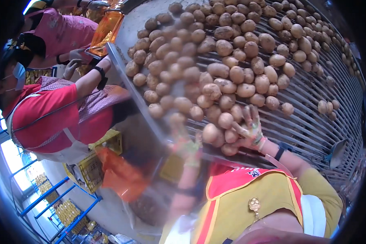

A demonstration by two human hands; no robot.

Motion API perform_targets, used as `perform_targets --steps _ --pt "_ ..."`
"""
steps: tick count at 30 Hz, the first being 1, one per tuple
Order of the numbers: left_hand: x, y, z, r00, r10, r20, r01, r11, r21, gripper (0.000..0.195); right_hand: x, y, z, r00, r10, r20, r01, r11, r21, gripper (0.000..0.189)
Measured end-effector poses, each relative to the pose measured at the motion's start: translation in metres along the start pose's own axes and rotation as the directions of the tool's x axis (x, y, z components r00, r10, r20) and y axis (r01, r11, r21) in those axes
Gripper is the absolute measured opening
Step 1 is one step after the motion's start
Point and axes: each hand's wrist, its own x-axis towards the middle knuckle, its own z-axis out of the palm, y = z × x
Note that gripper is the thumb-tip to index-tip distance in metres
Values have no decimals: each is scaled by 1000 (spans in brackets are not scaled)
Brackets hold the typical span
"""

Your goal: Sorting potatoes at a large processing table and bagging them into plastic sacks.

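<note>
Many brown potatoes (pixel 225 85) lie heaped on a metal slatted grate (pixel 305 122) before me. My left hand (pixel 186 146), in a stained glove, is over the near edge at the lower left of the heap. A smudge in the picture blurs it, with its fingers spread and nothing seen in it. My right hand (pixel 251 131), also gloved, has its fingers apart beside a near cluster of potatoes (pixel 224 134). It touches the cluster's right side. Several potatoes lie between the two hands.
A metal rim (pixel 137 94) borders the sorting surface. A co-worker in red stands at left, with others beyond. An orange bag (pixel 122 174) hangs by a yellow crate (pixel 90 170). A metal scoop (pixel 338 154) lies on the grate at right; blue racks (pixel 70 201) stand lower left.
</note>
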Motion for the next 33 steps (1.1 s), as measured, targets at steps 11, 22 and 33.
perform_targets --steps 11,22,33 --pt "1 7 -4 995 -64 83 67 997 -30 84 190 3 51 987 -91 132 111 982 -153 62" --pt "3 2 9 992 -50 -115 37 994 -107 74 35 1 -53 954 -246 170 255 966 -34 39" --pt "-74 85 14 937 347 -31 -340 892 -299 59 -203 49 -105 894 193 404 -63 948 -313 47"
